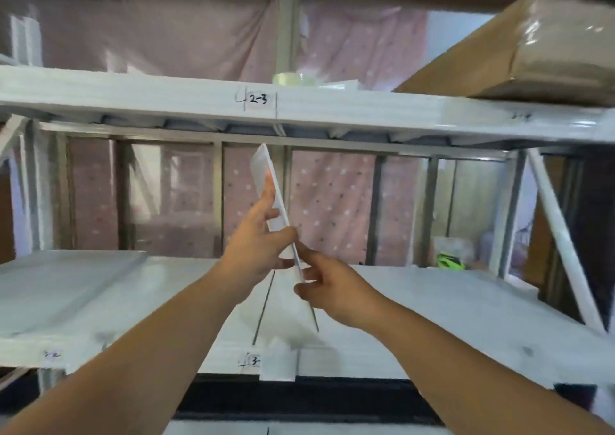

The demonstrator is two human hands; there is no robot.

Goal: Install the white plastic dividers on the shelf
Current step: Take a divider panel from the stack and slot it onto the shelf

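Note:
A thin white plastic divider (266, 171) is held edge-on and tilted, its top leaning left toward the underside of the upper shelf (366, 110). My left hand (258, 245) grips its middle from the left, fingers wrapped on the panel. My right hand (327, 285) pinches its lower edge from the right. The divider's bottom corner hovers just above the lower white shelf (432, 305), near a seam line between shelf boards. A small white clip piece (279, 363) sits on the lower shelf's front lip beside a handwritten label.
A brown cardboard box (532, 58) wrapped in tape rests on the upper shelf at right. A roll of clear tape (294, 78) sits mid upper shelf. White diagonal braces (562, 238) frame the right side. A green object (451, 261) lies behind the shelf.

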